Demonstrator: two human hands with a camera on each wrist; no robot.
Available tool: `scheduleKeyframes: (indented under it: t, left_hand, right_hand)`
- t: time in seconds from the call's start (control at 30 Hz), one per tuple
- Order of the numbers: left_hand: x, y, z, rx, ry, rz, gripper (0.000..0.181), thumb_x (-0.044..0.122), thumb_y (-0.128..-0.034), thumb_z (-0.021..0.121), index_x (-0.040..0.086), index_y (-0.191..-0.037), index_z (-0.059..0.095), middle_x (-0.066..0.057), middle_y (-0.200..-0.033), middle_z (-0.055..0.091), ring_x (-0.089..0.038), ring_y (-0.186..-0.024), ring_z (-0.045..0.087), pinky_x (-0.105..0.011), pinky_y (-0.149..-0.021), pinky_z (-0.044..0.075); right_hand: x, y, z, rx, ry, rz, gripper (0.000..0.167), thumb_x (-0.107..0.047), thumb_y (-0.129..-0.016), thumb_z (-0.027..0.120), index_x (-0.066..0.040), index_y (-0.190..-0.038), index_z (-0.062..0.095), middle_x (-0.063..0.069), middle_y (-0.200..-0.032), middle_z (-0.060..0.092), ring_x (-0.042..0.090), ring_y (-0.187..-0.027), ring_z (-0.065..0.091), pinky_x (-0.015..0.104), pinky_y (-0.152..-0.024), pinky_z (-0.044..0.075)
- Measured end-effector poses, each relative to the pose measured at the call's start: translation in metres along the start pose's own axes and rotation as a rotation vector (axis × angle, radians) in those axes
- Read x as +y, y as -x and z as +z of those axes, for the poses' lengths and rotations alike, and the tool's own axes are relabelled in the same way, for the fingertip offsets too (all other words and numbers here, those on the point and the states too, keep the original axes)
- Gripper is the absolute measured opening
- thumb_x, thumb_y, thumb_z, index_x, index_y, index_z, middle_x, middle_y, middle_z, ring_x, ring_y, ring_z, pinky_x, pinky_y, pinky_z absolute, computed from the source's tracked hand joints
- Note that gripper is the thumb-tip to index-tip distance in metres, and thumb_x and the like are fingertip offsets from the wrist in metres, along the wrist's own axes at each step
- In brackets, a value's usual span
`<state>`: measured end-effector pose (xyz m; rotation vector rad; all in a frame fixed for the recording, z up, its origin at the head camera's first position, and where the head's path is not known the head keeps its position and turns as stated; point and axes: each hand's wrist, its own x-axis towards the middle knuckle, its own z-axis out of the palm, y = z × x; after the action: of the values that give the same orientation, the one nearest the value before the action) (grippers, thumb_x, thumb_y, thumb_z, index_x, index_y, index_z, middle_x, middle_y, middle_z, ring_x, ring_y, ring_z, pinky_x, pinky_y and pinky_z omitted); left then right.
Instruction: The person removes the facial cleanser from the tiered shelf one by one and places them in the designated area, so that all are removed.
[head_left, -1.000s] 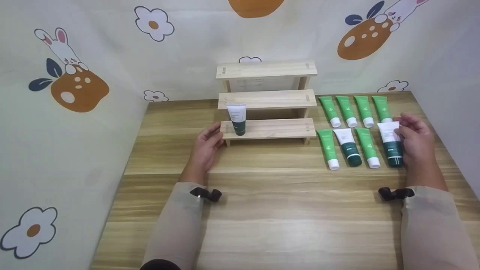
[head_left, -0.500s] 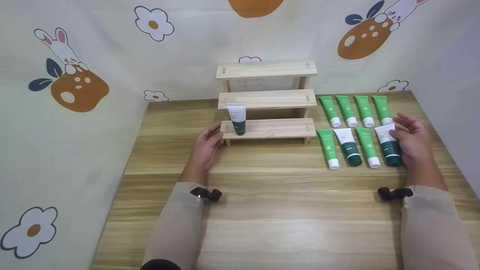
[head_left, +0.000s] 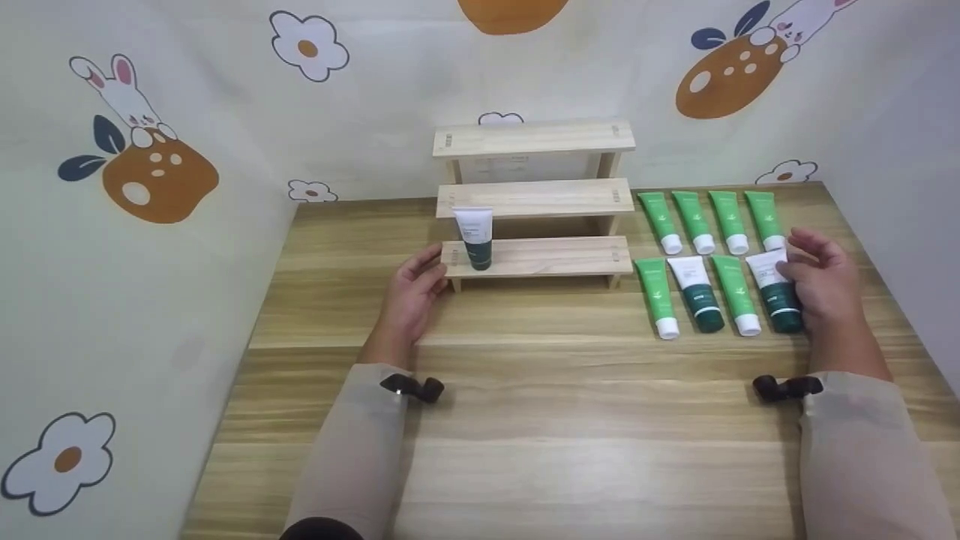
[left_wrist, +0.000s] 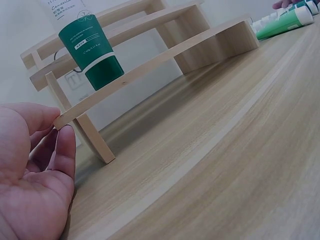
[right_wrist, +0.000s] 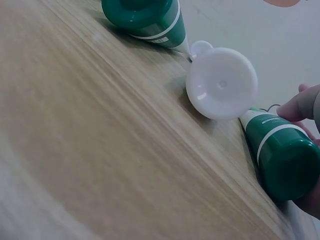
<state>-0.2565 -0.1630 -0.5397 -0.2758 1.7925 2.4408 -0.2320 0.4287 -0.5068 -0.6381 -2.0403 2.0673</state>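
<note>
In the head view, my left hand (head_left: 412, 296) is at the left end of the lowest step of a three-step wooden display stand (head_left: 540, 257). The left wrist view has the thumb above that board's corner and a finger below, pinching it. One white and dark-green cosmetic tube (head_left: 477, 238) stands cap down on this step. My right hand (head_left: 825, 281) is at the right end of the front row of tubes. Its thumb lies over a lying white and dark-green tube (head_left: 776, 291), fingers along the right side; the right wrist view shows the tube (right_wrist: 282, 155) between thumb and hand.
Left of the right hand lie green tubes (head_left: 737, 295) and another white and dark-green tube (head_left: 696, 294). Behind them is a row of several green tubes (head_left: 691, 223). The wooden table (head_left: 525, 420) meets a patterned backdrop (head_left: 375, 112) behind the stand.
The right-hand tube has shifted slightly left and tilted in line with its row, my right hand moving along with it. My left hand and the stand have stayed put.
</note>
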Motion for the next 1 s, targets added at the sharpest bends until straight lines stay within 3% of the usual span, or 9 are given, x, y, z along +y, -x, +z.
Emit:
scheduleKeyframes:
  t: [0.37, 0.67, 1.0]
  left_hand:
    - [0.0, 0.001, 0.001, 0.001, 0.005, 0.003, 0.048, 0.001, -0.1035, 0.064, 0.005, -0.151, 0.058, -0.01, -0.147, 0.059, -0.011, -0.105, 0.065, -0.021, -0.087, 0.057]
    - [0.001, 0.001, 0.001, 0.003, 0.005, 0.003, 0.047, 0.001, -0.1035, 0.063, 0.005, -0.15, 0.058, -0.011, -0.148, 0.06, -0.011, -0.106, 0.066, -0.021, -0.088, 0.057]
    - [0.0, 0.0, 0.002, 0.011, -0.009, 0.016, 0.047, 0.001, -0.103, 0.064, 0.005, -0.149, 0.059, -0.01, -0.148, 0.061, -0.011, -0.104, 0.067, -0.022, -0.088, 0.058]
  right_hand:
    - [0.001, 0.0, 0.001, 0.033, 0.052, -0.007, 0.053, 0.012, -0.093, 0.067, -0.019, -0.136, 0.068, -0.018, -0.117, 0.064, 0.004, -0.105, 0.057, 0.008, -0.08, 0.05]
    - [-0.001, -0.001, 0.003, 0.034, 0.21, 0.035, 0.053, -0.004, -0.099, 0.07, -0.022, -0.148, 0.061, -0.022, -0.127, 0.063, -0.001, -0.109, 0.057, 0.011, -0.088, 0.046]
    - [-0.014, 0.002, 0.005, 0.08, -0.038, 0.09, 0.043, -0.004, -0.099, 0.071, -0.025, -0.136, 0.066, -0.015, -0.13, 0.061, 0.006, -0.111, 0.055, 0.014, -0.083, 0.051]
